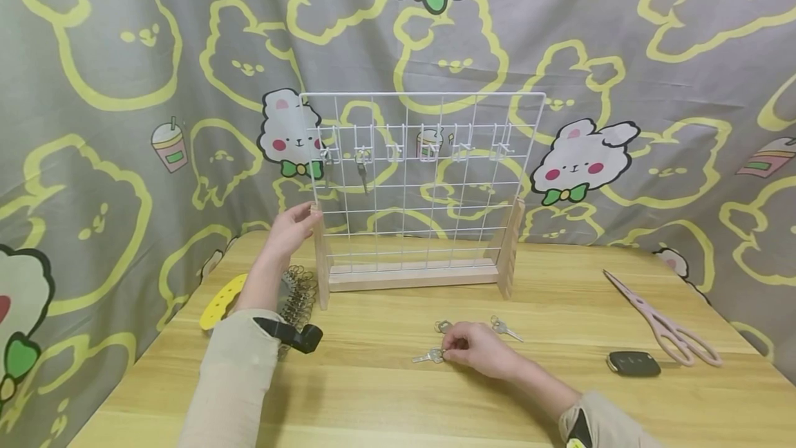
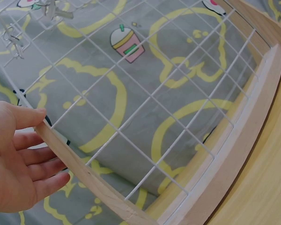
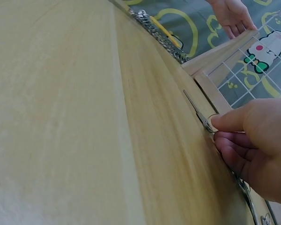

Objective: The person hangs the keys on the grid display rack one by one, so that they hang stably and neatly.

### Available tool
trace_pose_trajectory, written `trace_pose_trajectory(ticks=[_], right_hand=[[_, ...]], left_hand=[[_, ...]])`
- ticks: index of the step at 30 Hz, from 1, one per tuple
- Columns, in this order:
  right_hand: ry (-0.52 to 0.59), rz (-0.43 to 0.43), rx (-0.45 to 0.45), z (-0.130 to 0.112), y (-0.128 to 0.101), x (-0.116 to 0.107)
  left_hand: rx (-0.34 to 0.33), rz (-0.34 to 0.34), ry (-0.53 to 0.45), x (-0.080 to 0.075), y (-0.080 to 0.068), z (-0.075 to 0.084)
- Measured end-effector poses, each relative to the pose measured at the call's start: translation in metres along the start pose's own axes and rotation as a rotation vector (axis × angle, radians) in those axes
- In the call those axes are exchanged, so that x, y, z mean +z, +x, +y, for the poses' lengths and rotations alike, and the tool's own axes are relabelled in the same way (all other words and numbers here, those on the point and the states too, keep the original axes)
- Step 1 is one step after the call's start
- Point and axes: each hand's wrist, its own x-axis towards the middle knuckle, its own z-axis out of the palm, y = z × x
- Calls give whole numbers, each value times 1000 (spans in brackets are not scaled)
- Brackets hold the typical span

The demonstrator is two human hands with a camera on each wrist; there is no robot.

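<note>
The right hand (image 1: pixel 475 350) is pinching the head of a small silver key (image 1: pixel 429 357) that is lying flat on the table (image 1: pixel 385 399), in front of the rack; the key's long axis is running left to right, its blade pointing toward the person's left. In the right wrist view the fingers are hiding the key's head, so only the thin blade (image 3: pixel 196 108) is showing. The left hand (image 1: pixel 291 228) is resting with nearly straight fingers against the left wooden post (image 2: pixel 79 171) of a white wire rack (image 1: pixel 423 178), which is standing upright at the back of the table. Two keys (image 1: pixel 363 170) are hanging from hooks on the rack's upper left. Two more keys (image 1: pixel 505 328) are lying near the right hand. Scissors (image 1: pixel 662 320) and a black car key (image 1: pixel 633 364) are lying to the right.
</note>
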Motion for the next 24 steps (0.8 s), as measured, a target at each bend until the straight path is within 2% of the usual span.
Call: trace_pose_trajectory(ticks=[10,18,24], right_hand=[[7,-9,16,-3,0,-4],[68,-27,16,-6,0,-10],[67,-22,38,-10,2,-19]], left_hand=[[-7,2,-7,1,0,1],[6,54,-68,1,-3,2],[1,59,-56,1,-3,6]])
